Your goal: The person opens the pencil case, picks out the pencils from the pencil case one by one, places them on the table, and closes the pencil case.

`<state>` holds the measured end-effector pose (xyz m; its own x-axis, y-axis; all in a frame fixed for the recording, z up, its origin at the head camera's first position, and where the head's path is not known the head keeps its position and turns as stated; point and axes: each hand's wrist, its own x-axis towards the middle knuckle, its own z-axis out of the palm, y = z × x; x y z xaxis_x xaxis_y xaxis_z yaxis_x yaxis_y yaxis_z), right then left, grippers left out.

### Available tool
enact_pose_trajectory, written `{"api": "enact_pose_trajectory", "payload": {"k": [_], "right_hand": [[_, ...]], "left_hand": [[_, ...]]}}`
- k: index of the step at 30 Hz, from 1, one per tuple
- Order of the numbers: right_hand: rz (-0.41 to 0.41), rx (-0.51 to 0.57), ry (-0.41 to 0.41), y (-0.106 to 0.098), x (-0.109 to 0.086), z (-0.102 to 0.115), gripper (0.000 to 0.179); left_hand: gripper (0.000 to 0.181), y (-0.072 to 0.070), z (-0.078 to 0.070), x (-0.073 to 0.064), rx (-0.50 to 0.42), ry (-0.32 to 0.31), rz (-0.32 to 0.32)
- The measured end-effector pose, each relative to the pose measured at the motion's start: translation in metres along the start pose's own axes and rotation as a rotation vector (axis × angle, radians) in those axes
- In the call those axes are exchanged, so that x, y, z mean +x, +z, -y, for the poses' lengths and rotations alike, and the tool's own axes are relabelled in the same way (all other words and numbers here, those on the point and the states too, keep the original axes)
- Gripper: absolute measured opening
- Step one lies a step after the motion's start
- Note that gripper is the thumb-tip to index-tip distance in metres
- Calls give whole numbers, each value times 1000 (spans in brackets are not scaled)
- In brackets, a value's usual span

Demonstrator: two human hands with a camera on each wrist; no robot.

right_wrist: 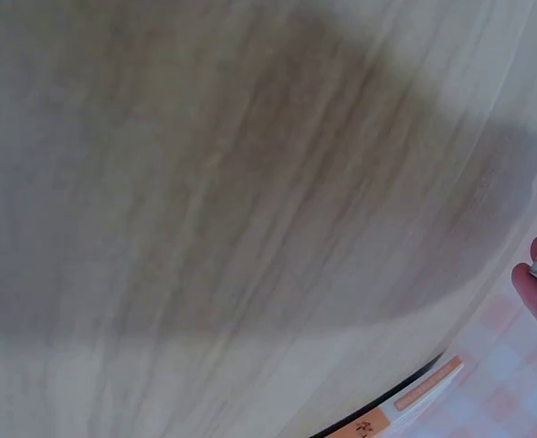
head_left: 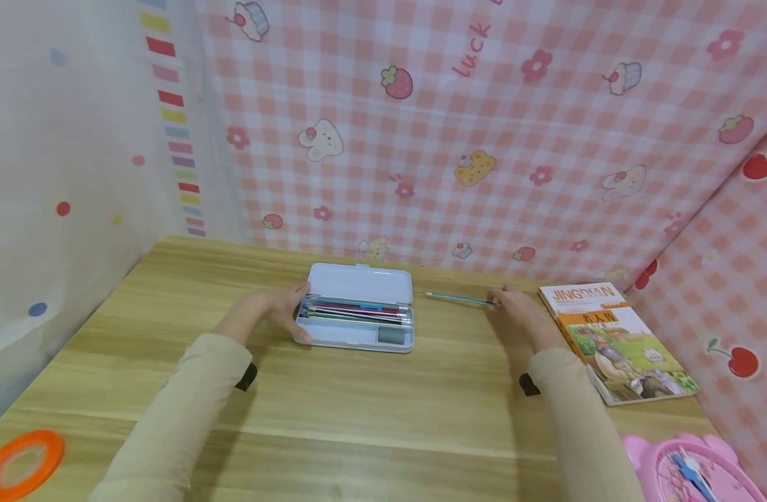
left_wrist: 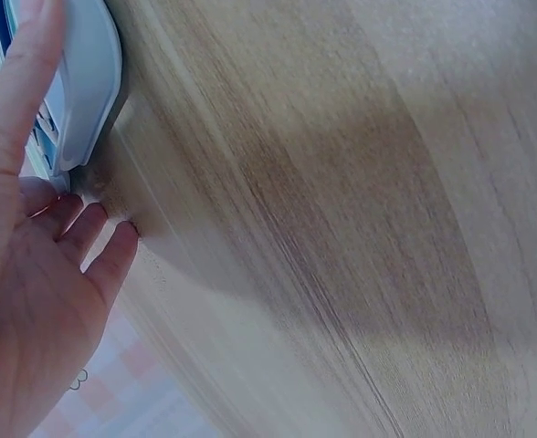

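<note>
A white pencil case (head_left: 333,337) lies on the table with its lid (head_left: 360,282) folded back. Several pencils (head_left: 358,312) lie inside, along with a dark grey-green block (head_left: 391,335) in the front right compartment. At the case's left end, my left hand (head_left: 287,312) holds it, thumb at the front corner and fingers toward the back. The left wrist view shows the thumb (left_wrist: 22,87) along the case edge (left_wrist: 93,82). To the right of the case, my right hand (head_left: 515,307) pinches a blue-green pencil (head_left: 460,299) by its end. Its tip points left, toward the case.
A magazine (head_left: 616,341) lies right of my right hand. A pink clock (head_left: 697,470) stands at the near right corner, and an orange ring (head_left: 52,453) at the near left. A pink checked cloth (head_left: 434,139) hangs behind the wooden table (head_left: 383,432).
</note>
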<state>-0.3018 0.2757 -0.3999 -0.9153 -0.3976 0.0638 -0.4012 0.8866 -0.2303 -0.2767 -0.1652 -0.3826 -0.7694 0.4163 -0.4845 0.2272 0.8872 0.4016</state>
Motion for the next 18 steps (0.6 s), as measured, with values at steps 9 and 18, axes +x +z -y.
{"api": "enact_pose_trajectory", "payload": {"k": [9, 18], "right_hand": [[28, -134, -36, 10, 4, -2, 21], [44, -92, 7, 12, 17, -1, 20]], "left_hand": [[119, 2, -5, 0, -3, 4, 18], [117, -2, -3, -4, -38, 16, 16]]}}
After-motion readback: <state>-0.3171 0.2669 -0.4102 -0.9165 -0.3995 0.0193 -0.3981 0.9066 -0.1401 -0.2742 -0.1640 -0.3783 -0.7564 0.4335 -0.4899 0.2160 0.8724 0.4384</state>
